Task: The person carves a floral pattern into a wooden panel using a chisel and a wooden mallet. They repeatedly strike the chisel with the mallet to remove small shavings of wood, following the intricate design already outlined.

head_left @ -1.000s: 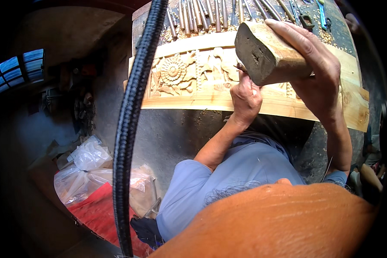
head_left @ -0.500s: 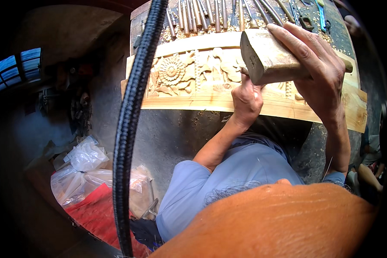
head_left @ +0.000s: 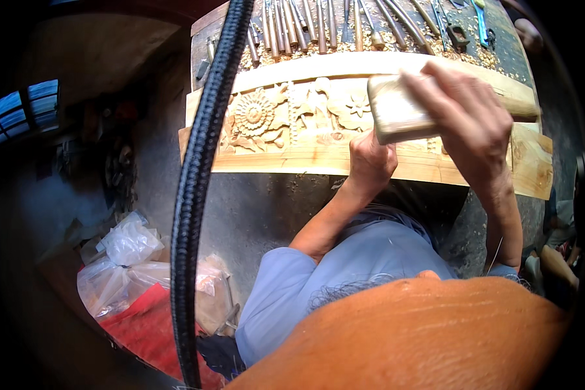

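Note:
My right hand (head_left: 476,123) is closed on a wooden mallet (head_left: 396,112), its fingers lying along the block and slightly blurred. The mallet's block is over my left hand (head_left: 372,162), which is a closed fist at the near edge of the carved wooden panel (head_left: 266,160). A chisel is in that fist, almost wholly hidden by the mallet and the fingers. Carved in relief on the panel are a round, many-petalled flower (head_left: 254,113), leaves and a smaller flower (head_left: 357,107).
Behind the panel, several carving chisels (head_left: 322,29) lie in a row among wood shavings on the bench (head_left: 507,49). A dark clamp-like tool (head_left: 458,38) and a blue-handled tool (head_left: 481,23) are at the far right. Plastic bags (head_left: 130,244) and red cloth (head_left: 143,328) lie lower left; a black braided cord (head_left: 198,175) crosses the view.
The mallet has tipped and dropped a little toward my left fist, covering the tool end that showed above it. The bench and panel appear shifted slightly left and down.

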Available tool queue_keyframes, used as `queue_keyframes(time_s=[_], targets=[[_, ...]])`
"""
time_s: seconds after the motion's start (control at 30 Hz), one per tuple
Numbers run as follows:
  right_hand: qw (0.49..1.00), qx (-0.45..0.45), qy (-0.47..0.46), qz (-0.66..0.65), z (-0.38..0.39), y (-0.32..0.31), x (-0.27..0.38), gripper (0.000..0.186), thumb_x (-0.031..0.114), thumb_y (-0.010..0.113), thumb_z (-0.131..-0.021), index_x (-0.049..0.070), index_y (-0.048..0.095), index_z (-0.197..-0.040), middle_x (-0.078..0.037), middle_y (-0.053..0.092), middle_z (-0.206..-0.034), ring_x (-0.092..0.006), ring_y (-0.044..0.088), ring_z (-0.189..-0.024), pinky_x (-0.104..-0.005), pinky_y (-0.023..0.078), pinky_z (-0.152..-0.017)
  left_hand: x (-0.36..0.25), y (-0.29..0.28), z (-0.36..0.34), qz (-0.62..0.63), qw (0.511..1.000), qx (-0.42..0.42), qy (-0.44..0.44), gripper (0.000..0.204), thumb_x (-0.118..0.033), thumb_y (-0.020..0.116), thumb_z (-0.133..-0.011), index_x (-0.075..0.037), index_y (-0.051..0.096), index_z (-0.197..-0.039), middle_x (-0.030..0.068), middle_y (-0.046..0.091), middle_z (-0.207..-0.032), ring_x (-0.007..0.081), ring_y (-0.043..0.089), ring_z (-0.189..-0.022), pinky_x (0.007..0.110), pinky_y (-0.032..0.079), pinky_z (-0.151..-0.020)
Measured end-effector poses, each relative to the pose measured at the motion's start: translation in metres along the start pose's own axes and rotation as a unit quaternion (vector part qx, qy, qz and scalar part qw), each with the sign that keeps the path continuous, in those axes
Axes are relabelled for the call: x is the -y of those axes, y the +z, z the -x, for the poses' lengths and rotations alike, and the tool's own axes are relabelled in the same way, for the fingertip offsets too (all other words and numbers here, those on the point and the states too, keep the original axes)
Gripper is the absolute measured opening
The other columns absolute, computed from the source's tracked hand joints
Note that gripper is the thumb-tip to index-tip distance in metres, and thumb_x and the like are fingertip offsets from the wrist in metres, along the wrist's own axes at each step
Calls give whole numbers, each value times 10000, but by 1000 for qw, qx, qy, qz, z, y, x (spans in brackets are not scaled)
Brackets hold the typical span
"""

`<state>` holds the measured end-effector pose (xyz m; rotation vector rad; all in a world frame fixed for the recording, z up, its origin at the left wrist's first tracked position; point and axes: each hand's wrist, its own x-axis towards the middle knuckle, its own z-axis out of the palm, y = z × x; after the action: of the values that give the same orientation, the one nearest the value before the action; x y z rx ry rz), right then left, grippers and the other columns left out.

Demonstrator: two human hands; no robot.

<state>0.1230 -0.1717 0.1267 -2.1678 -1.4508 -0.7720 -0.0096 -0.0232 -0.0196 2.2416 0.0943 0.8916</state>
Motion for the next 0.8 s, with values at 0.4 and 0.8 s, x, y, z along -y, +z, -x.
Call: queue_keyframes(time_s=[0.4, 0.8], targets=[[930, 16, 313, 191, 199, -4, -68, 698, -19, 824, -850, 180, 683, -1504, -96, 747, -1419, -332, 733, -1261, -431, 587, -1033, 54, -74, -20, 377, 854, -148, -326, 182, 1, 634, -1100, 8, 526, -1246, 197, 757, -1148, 216, 780, -954, 358, 691, -891], [926, -27, 326, 188, 191, 5, -53, 725, 185, 872, -801, 148, 661, -1493, -94, 745, -1344, -322, 731, -1120, -440, 595, -946, 16, 132, -212, 260, 957, 122, -32, 91, -40, 782, -994, -26, 741, -1075, 119, 816, -934, 183, 799, -864, 322, 649, -738]])
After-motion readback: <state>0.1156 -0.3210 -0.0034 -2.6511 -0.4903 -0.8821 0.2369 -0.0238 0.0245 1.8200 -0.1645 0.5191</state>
